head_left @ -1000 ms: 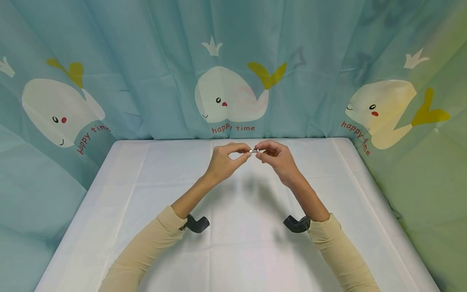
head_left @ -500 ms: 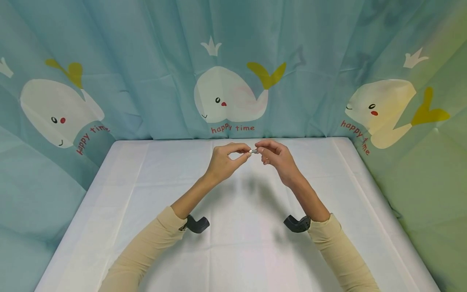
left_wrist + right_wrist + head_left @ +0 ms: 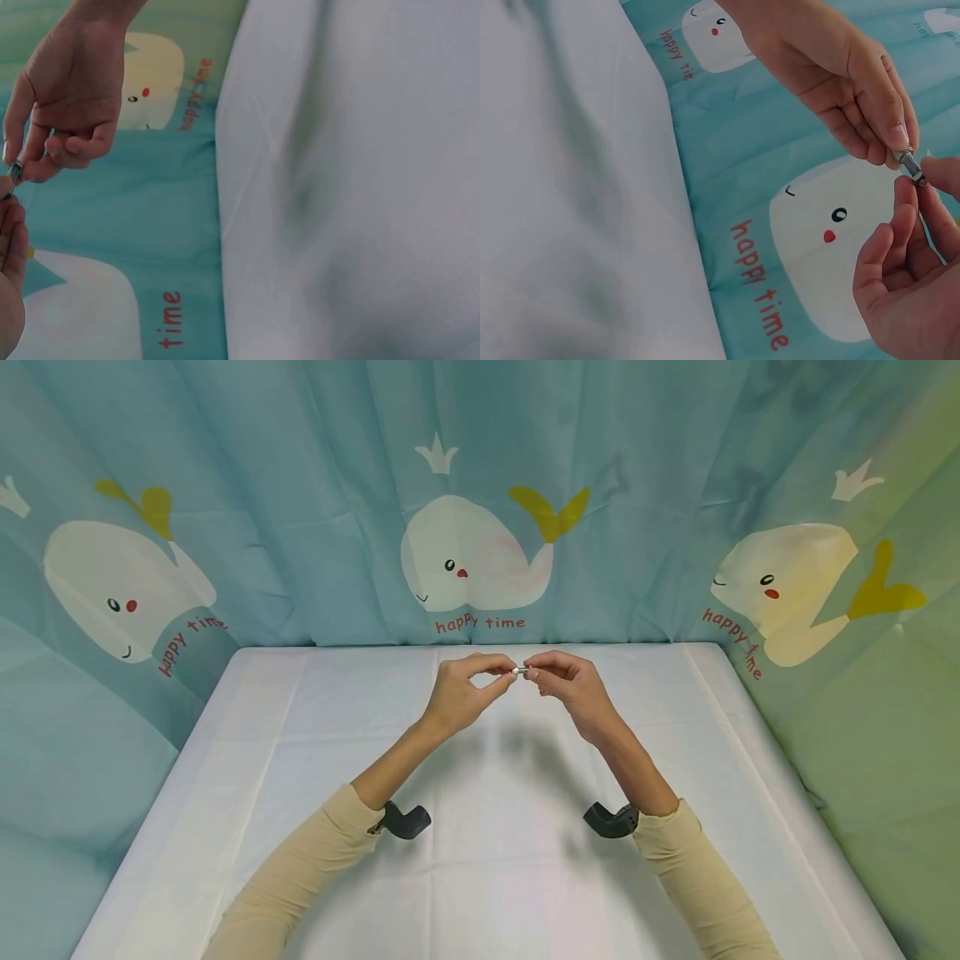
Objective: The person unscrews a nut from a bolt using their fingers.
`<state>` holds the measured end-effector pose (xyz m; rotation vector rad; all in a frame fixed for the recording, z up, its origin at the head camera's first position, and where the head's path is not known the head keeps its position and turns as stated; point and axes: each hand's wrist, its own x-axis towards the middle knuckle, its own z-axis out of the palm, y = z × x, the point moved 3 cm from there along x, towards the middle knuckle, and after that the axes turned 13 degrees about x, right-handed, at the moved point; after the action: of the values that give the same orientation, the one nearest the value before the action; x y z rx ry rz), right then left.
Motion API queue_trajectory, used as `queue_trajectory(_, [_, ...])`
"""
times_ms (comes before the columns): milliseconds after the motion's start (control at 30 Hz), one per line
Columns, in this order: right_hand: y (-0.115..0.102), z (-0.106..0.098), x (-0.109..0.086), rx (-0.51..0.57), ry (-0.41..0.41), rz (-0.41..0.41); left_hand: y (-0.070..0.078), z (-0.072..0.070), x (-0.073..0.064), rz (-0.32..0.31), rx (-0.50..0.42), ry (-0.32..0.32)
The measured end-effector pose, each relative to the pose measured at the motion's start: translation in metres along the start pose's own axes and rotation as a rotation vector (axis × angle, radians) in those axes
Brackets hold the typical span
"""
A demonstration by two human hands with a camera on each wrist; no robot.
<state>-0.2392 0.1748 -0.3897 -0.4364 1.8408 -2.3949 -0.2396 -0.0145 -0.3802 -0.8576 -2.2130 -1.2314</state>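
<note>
A small metal bolt [image 3: 910, 163] with a threaded shank is held up between the two hands, above the far part of the table. My left hand [image 3: 462, 693] pinches its head end between thumb and index finger. At the other end sits a nut [image 3: 919, 180], with the thumb and fingertips of my right hand [image 3: 572, 687] round it. In the right wrist view the left hand [image 3: 840, 82] comes from the top and the right hand [image 3: 922, 292] from the lower right. The left wrist view shows the bolt [image 3: 15, 171] at its left edge, partly covered by fingers.
A white cloth covers the table [image 3: 480, 860]. Behind and beside it hangs a blue-green curtain [image 3: 315, 485] printed with white whales. Black curved mounts [image 3: 407, 821] sit at both wrists, beside beige sleeves [image 3: 300, 868].
My right thumb and index finger shift against each other at the nut end, the thumb sliding up and then back down. My left hand stays still on the bolt.
</note>
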Motion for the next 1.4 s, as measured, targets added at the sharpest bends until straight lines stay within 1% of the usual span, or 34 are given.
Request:
queue_trajectory(233, [-0.0005,-0.0003,0.0003,0.000,-0.033,-0.047,-0.0021,0.0014,0.0002,0.001,-0.007,0.009])
queue_trajectory(467, [-0.0008,0.0002,-0.0004,0.008,-0.041,-0.050,-0.0023,0.0015,0.0002,-0.006,-0.014,0.010])
queue_trajectory(600, [-0.0007,-0.0010,-0.0001,-0.008,-0.012,-0.012,-0.0014,0.0009,0.0009,-0.006,-0.021,0.010])
queue_trajectory(767, [0.0016,-0.0030,0.0017,-0.029,0.047,0.079,-0.0002,0.0008,0.0014,-0.015,-0.014,-0.001])
queue_trajectory(867, [0.0026,-0.0033,0.0022,-0.038,0.057,0.095,0.0000,0.0013,0.0014,-0.010,-0.012,-0.002])
queue_trajectory(1033, [0.0009,-0.0028,0.0023,-0.006,0.056,0.065,-0.0011,0.0025,0.0012,-0.004,-0.013,-0.005])
queue_trajectory(1200, [-0.0001,-0.0031,0.0016,0.004,0.034,0.018,-0.0016,0.0025,0.0007,0.001,-0.021,-0.003])
queue_trajectory(1400, [0.0008,-0.0035,0.0012,0.011,-0.001,-0.041,-0.0013,0.0024,0.0010,0.010,-0.010,-0.001])
